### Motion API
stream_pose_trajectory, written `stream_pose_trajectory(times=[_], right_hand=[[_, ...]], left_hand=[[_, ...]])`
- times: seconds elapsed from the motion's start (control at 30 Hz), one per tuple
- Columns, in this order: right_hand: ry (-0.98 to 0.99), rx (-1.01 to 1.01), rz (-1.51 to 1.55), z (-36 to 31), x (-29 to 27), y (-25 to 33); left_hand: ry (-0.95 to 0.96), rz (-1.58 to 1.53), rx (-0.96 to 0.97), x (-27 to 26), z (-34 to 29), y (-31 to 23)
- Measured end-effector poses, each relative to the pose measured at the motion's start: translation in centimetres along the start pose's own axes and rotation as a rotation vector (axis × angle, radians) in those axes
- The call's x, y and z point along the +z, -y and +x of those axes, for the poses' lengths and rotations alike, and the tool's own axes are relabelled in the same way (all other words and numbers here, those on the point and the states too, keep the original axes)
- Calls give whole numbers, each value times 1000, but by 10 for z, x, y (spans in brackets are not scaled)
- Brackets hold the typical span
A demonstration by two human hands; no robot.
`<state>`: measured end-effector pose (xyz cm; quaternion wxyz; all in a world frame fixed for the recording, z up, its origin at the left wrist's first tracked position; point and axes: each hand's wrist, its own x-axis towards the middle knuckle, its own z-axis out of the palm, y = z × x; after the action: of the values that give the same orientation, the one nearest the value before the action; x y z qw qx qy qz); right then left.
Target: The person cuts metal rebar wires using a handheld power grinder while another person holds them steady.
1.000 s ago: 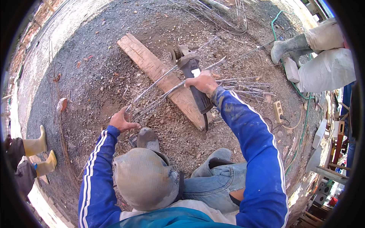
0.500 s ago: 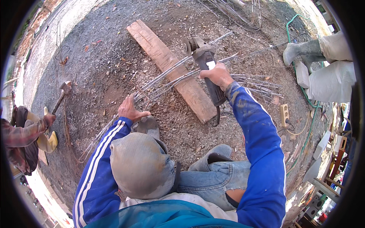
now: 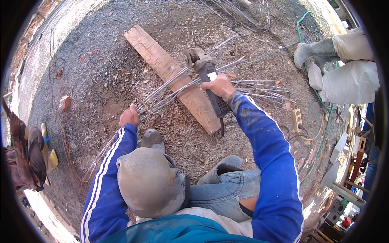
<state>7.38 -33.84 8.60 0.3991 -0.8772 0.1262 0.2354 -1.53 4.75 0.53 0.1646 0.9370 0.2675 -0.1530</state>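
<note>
My right hand (image 3: 219, 86) grips the black body of an angle grinder (image 3: 206, 77), its disc end pointing up-left over a wooden plank (image 3: 162, 65) that lies diagonally on the gravel. A bundle of thin steel rods (image 3: 174, 91) crosses the plank. My left hand (image 3: 129, 116) presses down on the rods to the left of the plank. My blue sleeves, grey head covering and jeans fill the lower part of the view, with my boot (image 3: 152, 139) just below the left hand.
Another person in light trousers and rubber boots (image 3: 314, 52) stands at the upper right beside a green hose (image 3: 320, 103). A power strip (image 3: 297, 119) lies on the gravel at right. More wire (image 3: 243, 12) is heaped at the top. A crouching person (image 3: 24, 158) is at the left edge.
The view has tilted, so the plank and rods sit higher. My right hand stays on the grinder and my left on the rods. The person at left has shifted.
</note>
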Motion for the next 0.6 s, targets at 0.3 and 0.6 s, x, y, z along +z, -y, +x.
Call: stream_pose_trajectory(times=[0.3,0.6], right_hand=[[3,31,-74,12,0,1],[55,5,-212,27,-2,-6]], left_hand=[[49,113,-18,-2,1,-18],[27,96,-33,-3,1,-16]])
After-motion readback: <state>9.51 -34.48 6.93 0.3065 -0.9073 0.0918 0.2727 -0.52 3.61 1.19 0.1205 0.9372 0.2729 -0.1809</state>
